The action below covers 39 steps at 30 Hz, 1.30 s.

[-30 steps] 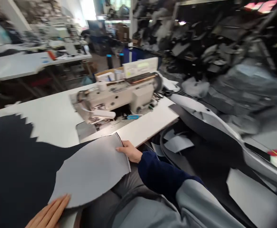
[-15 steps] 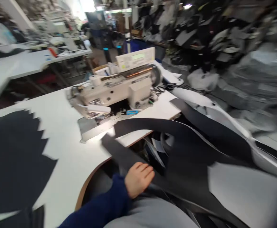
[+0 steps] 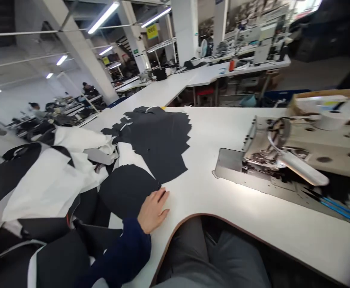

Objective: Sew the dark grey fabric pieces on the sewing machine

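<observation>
My left hand, in a navy sleeve, lies flat with fingers stretched out on the right edge of a rounded black fabric piece near the white table's front cut-out. Just beyond it lies a stack of black cut pieces with jagged edges. My right hand is out of view. My grey-trousered legs show below the table edge.
A sewing machine stands on the table at the right, with a blue-handled tool in front of it. A heap of black and white fabric fills the left. More work tables and distant people lie behind.
The view has swung from the right side to the left. The long black piece seen earlier is gone from view, and my left hand now rests on a rounded black piece on the table.
</observation>
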Tool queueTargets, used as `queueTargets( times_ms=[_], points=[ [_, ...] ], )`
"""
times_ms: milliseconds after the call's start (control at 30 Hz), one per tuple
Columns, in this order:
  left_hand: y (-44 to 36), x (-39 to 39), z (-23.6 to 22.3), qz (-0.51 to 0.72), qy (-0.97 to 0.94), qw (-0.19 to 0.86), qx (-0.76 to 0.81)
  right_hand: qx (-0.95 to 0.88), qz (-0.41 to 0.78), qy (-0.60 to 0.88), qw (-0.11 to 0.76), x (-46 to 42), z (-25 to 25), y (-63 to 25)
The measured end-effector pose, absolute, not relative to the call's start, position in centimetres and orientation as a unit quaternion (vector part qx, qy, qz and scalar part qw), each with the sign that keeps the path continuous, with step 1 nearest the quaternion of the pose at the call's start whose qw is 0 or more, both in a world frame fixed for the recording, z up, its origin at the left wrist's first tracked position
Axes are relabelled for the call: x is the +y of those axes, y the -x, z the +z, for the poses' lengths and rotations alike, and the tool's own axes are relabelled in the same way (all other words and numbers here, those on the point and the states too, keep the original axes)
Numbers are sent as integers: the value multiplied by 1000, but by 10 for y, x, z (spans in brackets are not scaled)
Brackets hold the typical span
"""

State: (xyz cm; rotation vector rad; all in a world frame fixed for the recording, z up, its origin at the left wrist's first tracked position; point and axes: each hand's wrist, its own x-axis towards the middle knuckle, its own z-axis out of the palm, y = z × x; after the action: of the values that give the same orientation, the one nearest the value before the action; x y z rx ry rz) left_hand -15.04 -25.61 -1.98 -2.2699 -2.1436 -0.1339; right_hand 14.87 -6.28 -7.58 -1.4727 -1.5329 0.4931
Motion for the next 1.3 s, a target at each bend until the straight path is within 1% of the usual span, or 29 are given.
queueTargets(
  times_ms=[100,167,233,267,300,333,433,500,567,600,667,733,767,833,867,933,1000,1033,1100,1167,1233,1300],
  points=[
    [190,-299,-30,-10,590,3,-808,-749,214,472,412,-64,-65,-117],
    [201,-321,-37,-17,536,-8,-844,-862,194,328,334,-68,-58,-72],
    [206,-333,-40,-35,511,-22,-858,-946,110,198,232,-76,-54,-10],
    [208,-335,-40,-40,505,-31,-862,-966,58,164,190,-81,-54,23],
    [210,-336,-39,-40,504,-39,-862,-974,11,158,161,-87,-55,53],
    [212,-335,-38,-37,506,-49,-860,-975,-11,165,149,-91,-56,77],
    [223,-333,-28,-15,540,-78,-838,-969,-37,201,140,-85,-58,108],
    [233,-330,-17,-9,575,-94,-813,-964,-49,225,130,-65,-56,93],
    [245,-322,0,-9,592,-81,-802,-958,-57,254,118,-40,-53,59],
    [251,-315,12,-12,595,-55,-802,-955,-60,269,113,-29,-53,38],
    [257,-289,38,-27,601,31,-798,-947,-64,296,111,-16,-58,-7],
    [250,-249,64,-55,638,116,-759,-939,-70,307,140,-20,-69,-49],
    [238,-225,74,-70,674,141,-722,-935,-78,305,163,-29,-77,-67],
    [196,-174,82,-88,770,152,-613,-929,-102,286,213,-55,-92,-100],
    [167,-149,80,-89,821,142,-545,-926,-113,277,231,-71,-99,-114],
    [99,-107,60,-78,901,104,-414,-920,-121,277,249,-105,-109,-141],
    [34,-80,28,-65,941,55,-328,-915,-106,297,251,-136,-112,-166],
    [8,-73,11,-59,949,28,-308,-909,-98,314,255,-149,-112,-178],
    [-27,-65,-19,-47,949,-27,-311,-887,-85,363,273,-173,-106,-198],
    [-40,-58,-37,-41,937,-72,-339,-851,-67,433,290,-192,-99,-211],
    [-42,-50,-43,-42,929,-94,-354,-820,-38,491,293,-206,-91,-215],
    [-43,-42,-43,-45,929,-91,-355,-820,-10,498,284,-214,-87,-213]
  ],
)
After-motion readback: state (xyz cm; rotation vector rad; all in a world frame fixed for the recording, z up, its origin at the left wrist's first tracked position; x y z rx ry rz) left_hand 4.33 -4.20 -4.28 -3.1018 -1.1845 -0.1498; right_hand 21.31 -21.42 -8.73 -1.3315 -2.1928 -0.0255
